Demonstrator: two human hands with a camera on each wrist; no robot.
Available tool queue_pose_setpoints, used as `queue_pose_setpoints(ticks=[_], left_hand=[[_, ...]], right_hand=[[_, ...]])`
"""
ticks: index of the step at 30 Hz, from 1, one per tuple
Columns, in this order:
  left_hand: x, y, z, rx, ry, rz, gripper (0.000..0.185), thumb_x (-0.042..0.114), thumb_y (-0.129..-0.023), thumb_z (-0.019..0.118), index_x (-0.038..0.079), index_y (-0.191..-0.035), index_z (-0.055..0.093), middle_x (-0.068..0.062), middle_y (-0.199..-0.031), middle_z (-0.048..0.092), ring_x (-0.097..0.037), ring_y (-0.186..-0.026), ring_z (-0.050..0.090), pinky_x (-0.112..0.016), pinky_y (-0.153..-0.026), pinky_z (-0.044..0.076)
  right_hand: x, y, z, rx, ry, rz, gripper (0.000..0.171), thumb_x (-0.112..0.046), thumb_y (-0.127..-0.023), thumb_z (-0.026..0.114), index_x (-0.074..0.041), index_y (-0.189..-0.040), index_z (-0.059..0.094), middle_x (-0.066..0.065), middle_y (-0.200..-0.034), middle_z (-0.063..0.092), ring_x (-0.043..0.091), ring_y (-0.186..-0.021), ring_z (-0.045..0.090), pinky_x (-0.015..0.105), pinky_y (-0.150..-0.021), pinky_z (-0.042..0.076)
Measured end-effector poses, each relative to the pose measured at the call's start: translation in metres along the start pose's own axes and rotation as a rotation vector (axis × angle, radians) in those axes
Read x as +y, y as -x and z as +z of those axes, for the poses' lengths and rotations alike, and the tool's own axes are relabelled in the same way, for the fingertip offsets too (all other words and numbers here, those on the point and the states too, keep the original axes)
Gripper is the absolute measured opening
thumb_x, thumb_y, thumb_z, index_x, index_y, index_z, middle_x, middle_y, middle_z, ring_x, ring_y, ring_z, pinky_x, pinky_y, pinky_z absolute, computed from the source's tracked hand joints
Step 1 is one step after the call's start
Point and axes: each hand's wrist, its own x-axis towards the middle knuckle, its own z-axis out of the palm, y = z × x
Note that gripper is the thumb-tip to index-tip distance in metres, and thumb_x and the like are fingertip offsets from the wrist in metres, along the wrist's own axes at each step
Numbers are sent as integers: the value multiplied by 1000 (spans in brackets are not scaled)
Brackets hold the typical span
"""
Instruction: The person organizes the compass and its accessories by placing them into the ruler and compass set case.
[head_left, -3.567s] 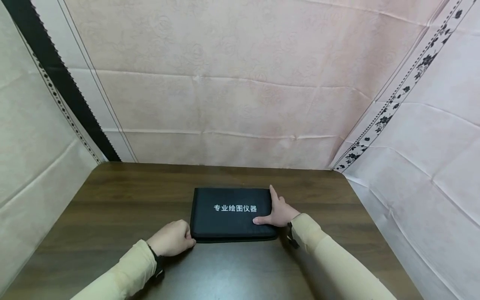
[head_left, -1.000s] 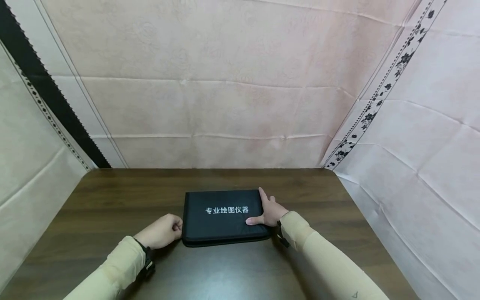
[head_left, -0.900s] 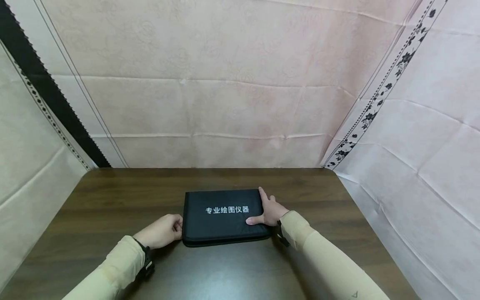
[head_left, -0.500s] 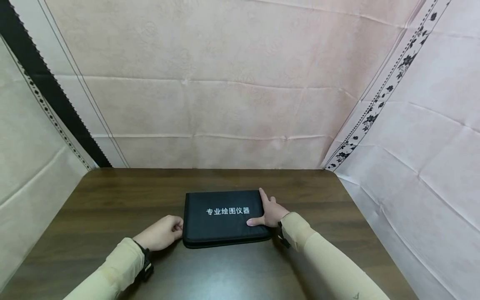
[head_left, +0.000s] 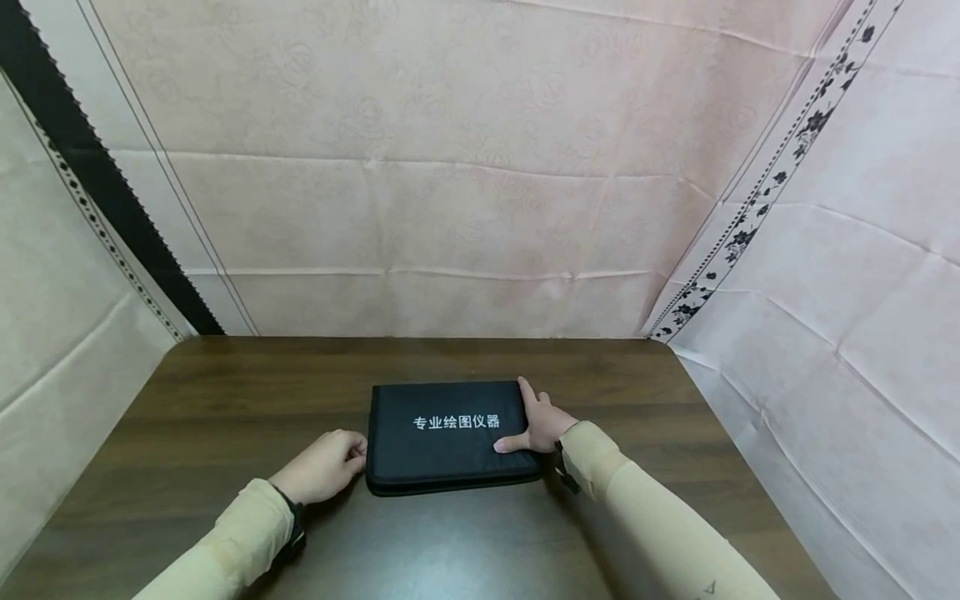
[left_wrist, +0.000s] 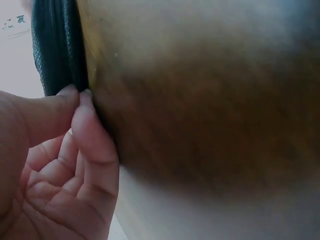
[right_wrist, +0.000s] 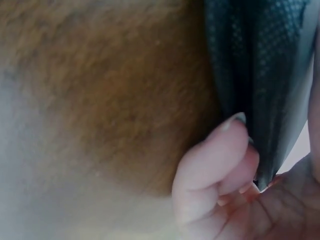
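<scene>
A flat black zippered drawing-instrument case (head_left: 450,458) lies closed on the table, with white Chinese lettering on its cover. At its left side, my left hand (head_left: 321,467) pinches the zipper with thumb and forefinger. In the left wrist view the fingertips (left_wrist: 82,97) meet at the case's dark edge (left_wrist: 60,45) and hide what is between them. My right hand (head_left: 543,423) grips the right end, thumb on the cover and forefinger along the side. The right wrist view shows curled fingers (right_wrist: 215,155) against the case's side (right_wrist: 255,65).
The brown wood-grain table (head_left: 262,392) extends around the case on every side. Pale creased cloth (head_left: 450,208) hangs behind it, with more patterned cloth (head_left: 840,333) at the right. A black strip (head_left: 105,175) runs down the left corner.
Since the oldest frame, my left hand has slid from the near left corner up along the left side, and the case has turned slightly. Over the last second hardly anything moves.
</scene>
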Motion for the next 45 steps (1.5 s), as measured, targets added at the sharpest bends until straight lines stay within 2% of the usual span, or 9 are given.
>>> queue_pose_setpoints(ticks=[4,6,9,12,15,20,26,36,45], left_hand=[[1,-5,-1,15,-33,-39,22,-1,-92,56,10,-74,52,1,-63,44,-12,-55,41,-30,-54,36],[4,-6,-4,-18,-2,-56,22,-3,-92,53,8,-73,50,0,-62,42,-13,-53,39,-30,-53,33],[8,-3,-10,-115,172,-65,15,-11,-84,49,3,-77,49,0,-64,41,-13,-55,39,-29,-54,34],[9,0,-12,-213,408,-81,15,-15,-77,49,-4,-87,51,-2,-68,45,-15,-59,45,-32,-58,46],[9,3,-12,-257,578,-94,21,-15,-76,54,-10,-97,53,-7,-75,52,-18,-68,54,-38,-67,54],[4,5,-13,-253,684,-79,31,-11,-78,57,-13,-108,53,-17,-94,58,-25,-79,60,-40,-73,54],[-5,5,-12,-305,823,-102,40,-6,-85,63,-11,-123,49,-17,-98,48,-24,-84,58,-40,-77,54],[-13,8,-10,-404,752,-19,16,-2,-88,65,-6,-103,65,-11,-90,63,-21,-82,61,-38,-76,54],[-9,12,-5,-243,574,-32,6,-2,-83,71,-4,-81,65,-10,-73,66,-20,-68,65,-34,-63,55]], right_hand=[[-1,0,1,-7,-9,-1,133,-71,-59,76,-21,-155,-2,24,-142,32,31,-108,52,43,-87,47],[-1,-1,2,-4,-7,-3,133,-72,-59,76,-22,-155,-1,24,-142,33,31,-107,53,43,-86,47],[0,-1,3,5,-4,0,134,-72,-58,76,-22,-155,-1,24,-140,34,30,-105,53,42,-83,48],[2,-2,3,12,2,11,134,-72,-57,76,-22,-155,-1,24,-139,35,29,-99,54,41,-81,48],[2,-2,2,14,1,6,135,-72,-57,76,-22,-155,-1,24,-138,35,29,-95,55,41,-79,49],[3,-3,0,19,12,0,135,-74,-56,75,-22,-155,0,24,-139,35,30,-97,55,41,-80,49],[4,-2,0,3,16,13,134,-72,-58,75,-21,-155,-1,24,-140,35,29,-97,55,42,-83,48],[2,-1,0,-1,17,-15,133,-71,-56,78,-26,-155,1,23,-137,36,27,-88,57,42,-81,49],[1,-1,1,2,19,-11,133,-71,-56,78,-26,-155,1,23,-136,36,28,-91,57,41,-81,48]])
